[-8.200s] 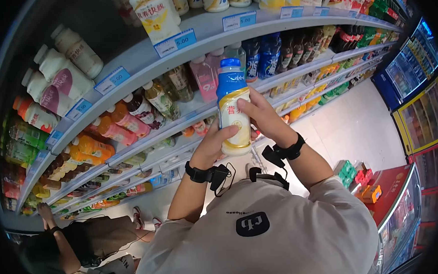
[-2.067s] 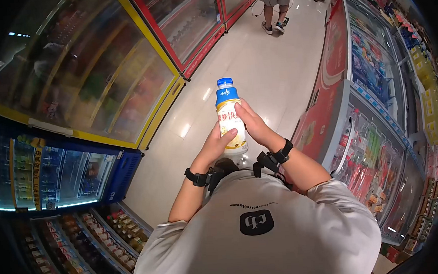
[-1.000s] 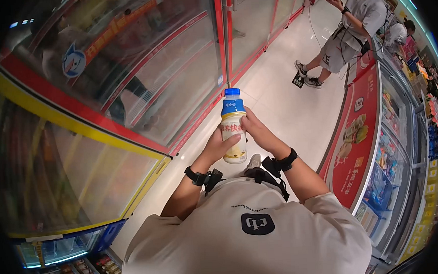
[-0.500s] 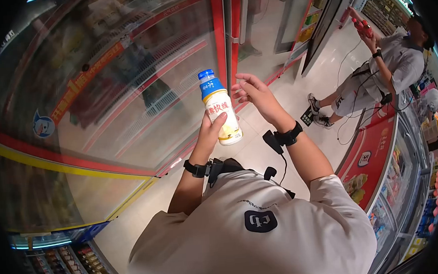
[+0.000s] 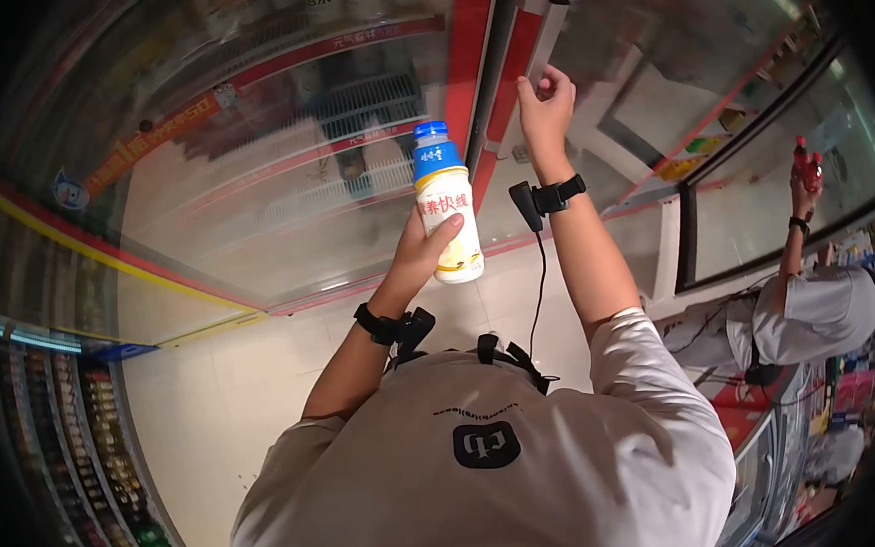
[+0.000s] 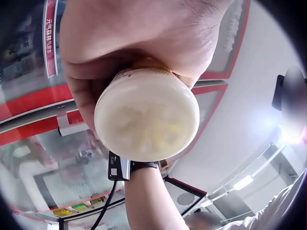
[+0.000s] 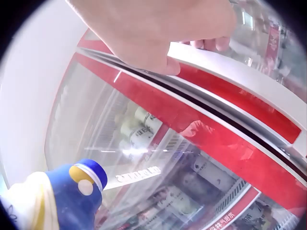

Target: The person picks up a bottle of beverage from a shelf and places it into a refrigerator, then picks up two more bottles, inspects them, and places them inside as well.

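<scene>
A white milk-drink bottle (image 5: 447, 218) with a blue cap and blue neck label is gripped low on its body by my left hand (image 5: 418, 253), thumb across the front. The left wrist view looks straight at the bottle's round base (image 6: 146, 120). My right hand (image 5: 549, 121) is up at a drinks cooler, its fingers curled around the lower end of the pale door handle (image 5: 547, 38). In the right wrist view the fingers reach behind that handle (image 7: 249, 84), with the thumb on the near side. The red-framed glass door (image 5: 282, 193) stands closed beside it, drinks behind the glass.
At the right stands another person (image 5: 821, 315), holding up red bottles (image 5: 807, 166). A chest freezer (image 5: 755, 465) lies below them. Stocked shelves (image 5: 78, 456) curve along the left. Pale tiled floor (image 5: 225, 407) stretches before the coolers.
The view has turned from the drink shelves to the coolers. My right hand has left the bottle and risen to the door handle; my left hand still holds the bottle.
</scene>
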Tool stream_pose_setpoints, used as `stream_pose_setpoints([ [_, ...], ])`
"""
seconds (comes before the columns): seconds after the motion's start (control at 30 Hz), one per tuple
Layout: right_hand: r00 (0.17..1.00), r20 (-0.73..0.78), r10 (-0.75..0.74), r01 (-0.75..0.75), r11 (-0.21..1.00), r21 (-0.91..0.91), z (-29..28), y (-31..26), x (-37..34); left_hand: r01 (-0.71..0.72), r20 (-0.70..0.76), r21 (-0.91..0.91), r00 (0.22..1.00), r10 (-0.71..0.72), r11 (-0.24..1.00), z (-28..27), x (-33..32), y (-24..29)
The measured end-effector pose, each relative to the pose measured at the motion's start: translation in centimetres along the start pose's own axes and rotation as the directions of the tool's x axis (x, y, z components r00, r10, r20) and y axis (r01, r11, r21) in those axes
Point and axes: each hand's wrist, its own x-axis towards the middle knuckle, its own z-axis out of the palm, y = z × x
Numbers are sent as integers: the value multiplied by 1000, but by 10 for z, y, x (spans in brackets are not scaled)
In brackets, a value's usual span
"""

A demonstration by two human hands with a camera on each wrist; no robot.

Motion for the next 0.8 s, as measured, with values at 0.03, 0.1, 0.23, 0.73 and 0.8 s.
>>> stream_pose_setpoints([
  [0.03,999,-15,-37,38,999,40,-1,1,5,-19,-23,23,1000,19,1000,13,4,-5],
  [0.1,982,188,19,-67,966,252,-15,6,20,-14,-110,73,994,22,997,48,10,-17],
  [0.23,798,598,76,-381,832,403,-27,10,48,-25,-228,28,973,31,999,103,-4,-33],
  [0.73,863,498,89,-265,918,295,-138,-20,-74,19,-104,136,995,-4,991,74,-116,-59],
  [0.8,820,558,128,-355,878,320,-189,-25,-101,53,-103,114,994,-42,992,69,-125,-60],
])
